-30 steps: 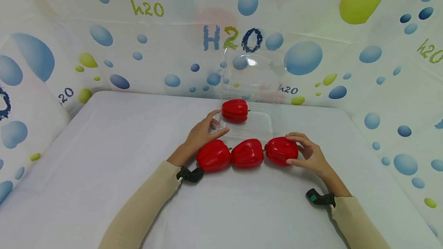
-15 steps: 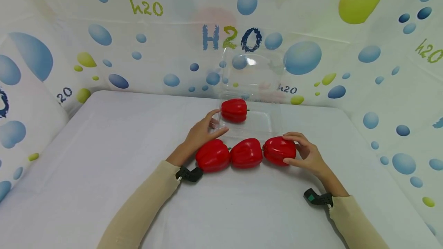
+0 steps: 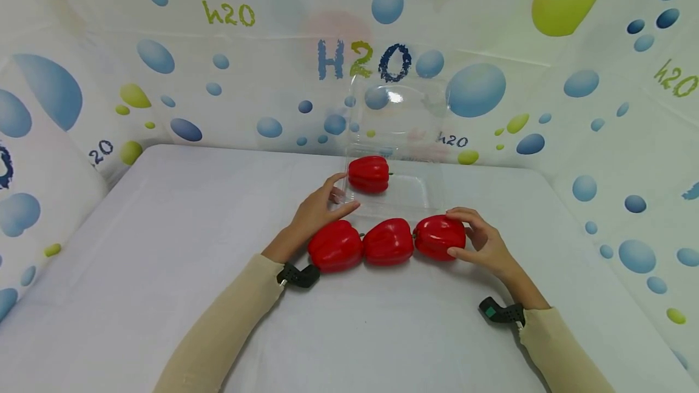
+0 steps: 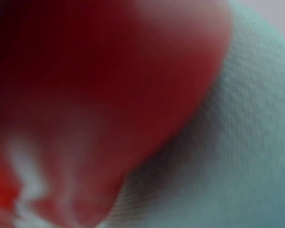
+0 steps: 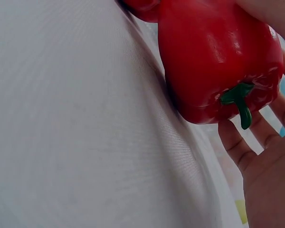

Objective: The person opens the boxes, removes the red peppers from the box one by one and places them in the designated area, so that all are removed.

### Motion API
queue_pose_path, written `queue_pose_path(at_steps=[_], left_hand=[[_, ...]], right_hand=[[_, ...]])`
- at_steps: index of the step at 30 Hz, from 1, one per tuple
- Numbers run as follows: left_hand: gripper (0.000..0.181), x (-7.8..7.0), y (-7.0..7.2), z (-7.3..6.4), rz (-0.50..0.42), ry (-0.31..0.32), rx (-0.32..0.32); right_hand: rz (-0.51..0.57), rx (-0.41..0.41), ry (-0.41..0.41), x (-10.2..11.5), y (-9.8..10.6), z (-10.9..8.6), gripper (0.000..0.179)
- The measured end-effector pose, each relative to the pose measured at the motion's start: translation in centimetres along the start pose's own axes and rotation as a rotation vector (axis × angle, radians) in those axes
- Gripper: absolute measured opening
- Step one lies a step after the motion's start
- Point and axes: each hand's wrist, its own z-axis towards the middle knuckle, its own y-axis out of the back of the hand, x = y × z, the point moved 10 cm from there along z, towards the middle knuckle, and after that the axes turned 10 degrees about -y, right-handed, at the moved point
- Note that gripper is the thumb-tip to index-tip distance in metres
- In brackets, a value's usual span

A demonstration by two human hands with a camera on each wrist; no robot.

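Note:
A red bell pepper (image 3: 439, 238) at the right end of a row lies between the thumb and fingers of my right hand (image 3: 483, 244). In the right wrist view its green stem (image 5: 240, 102) faces the palm. Two more red peppers, the middle one (image 3: 388, 242) and the left one (image 3: 335, 246), lie beside it. My left hand (image 3: 319, 208) rests at the left front corner of a clear plastic container (image 3: 420, 191), thumb and fingers spread apart. Another red pepper (image 3: 368, 174) sits in the container's left part. A blurred pepper (image 4: 109, 85) fills most of the left wrist view.
The container's clear lid (image 3: 404, 111) stands raised at the back, against a white curtain (image 3: 284, 35) printed with blue and green drops. A white cloth (image 3: 349, 332) covers the table. Each wrist carries a black camera mount, the left one (image 3: 299, 275) close to the left pepper.
My right hand has shifted slightly left with its pepper, closing up to the middle one. The left hand has stayed at the container's corner.

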Motion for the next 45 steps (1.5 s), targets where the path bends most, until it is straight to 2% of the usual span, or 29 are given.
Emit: queue_pose_path(at_steps=[5,13,38,45], left_hand=[[0.076,-0.08,-0.03,0.03,-0.002,-0.002,0.001],[0.076,-0.12,0.01,0.0,-0.005,0.005,0.005],[0.076,-0.25,0.04,-0.08,-0.018,0.004,0.006],[0.076,-0.24,0.08,-0.09,-0.014,0.007,0.009]], right_hand=[[0.029,0.004,0.011,0.08,0.13,-0.04,0.062],[0.008,-0.022,-0.045,-0.11,0.42,-0.03,0.063],[0.036,-0.021,-0.042,0.02,0.55,0.02,0.056],[0.058,-0.035,-0.013,0.34,0.74,-0.05,0.053]])
